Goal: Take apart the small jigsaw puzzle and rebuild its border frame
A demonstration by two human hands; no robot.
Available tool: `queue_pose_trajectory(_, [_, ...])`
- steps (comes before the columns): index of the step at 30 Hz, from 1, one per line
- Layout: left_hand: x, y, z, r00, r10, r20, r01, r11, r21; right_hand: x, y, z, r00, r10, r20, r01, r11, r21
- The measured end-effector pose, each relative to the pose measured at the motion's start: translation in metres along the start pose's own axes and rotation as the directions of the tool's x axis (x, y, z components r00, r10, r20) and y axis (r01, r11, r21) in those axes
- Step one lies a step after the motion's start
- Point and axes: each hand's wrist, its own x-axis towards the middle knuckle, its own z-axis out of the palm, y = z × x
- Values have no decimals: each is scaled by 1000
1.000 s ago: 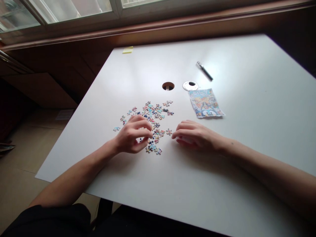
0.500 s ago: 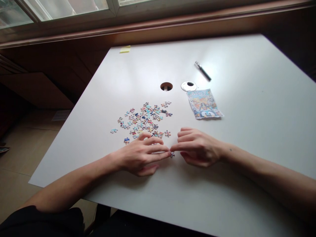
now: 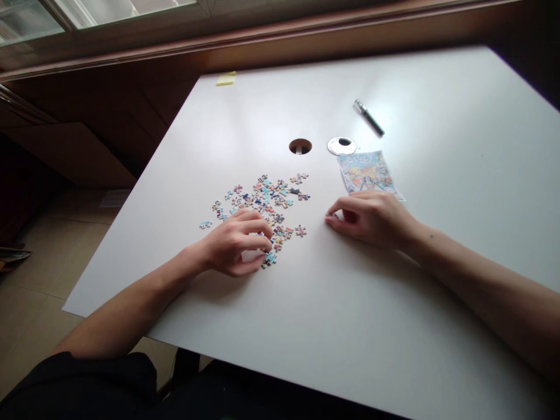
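Note:
A pile of small colourful puzzle pieces (image 3: 266, 198) lies scattered on the white table (image 3: 306, 326). My left hand (image 3: 236, 244) rests at the near edge of the pile with its fingers curled over some pieces; what they pinch is hidden. My right hand (image 3: 371, 217) lies to the right of the pile, just below a printed picture sheet (image 3: 366, 172). Its thumb and fingertips are pinched together on the table top, seemingly around one small piece. A single loose piece (image 3: 300, 231) sits between the two hands.
Beyond the pile are a round cable hole (image 3: 300, 146), its silver cover (image 3: 342, 146) and a dark pen (image 3: 368, 117). A yellow sticky note (image 3: 226, 79) sits at the far left corner. The table's left edge drops to a tiled floor.
Half a second ago both hands met fingertip to fingertip over a piece near the front. Since then my left hand went back to the pile and my right hand moved away toward the picture sheet.

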Motion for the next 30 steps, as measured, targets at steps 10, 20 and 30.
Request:
queue_pose_trajectory(10, [3,8,3,996,8,92,-10,1000,25,-2,-12,5,981,-179,-73,183,981,57])
queue_pose_trajectory(20, [4,12,5,998,48,51,-48,999,11,2,-48,14,931,-341,132,337,940,49])
queue_pose_trajectory(30, [6,19,5,992,119,41,-120,992,34,1,-46,13,932,-331,147,324,944,70])
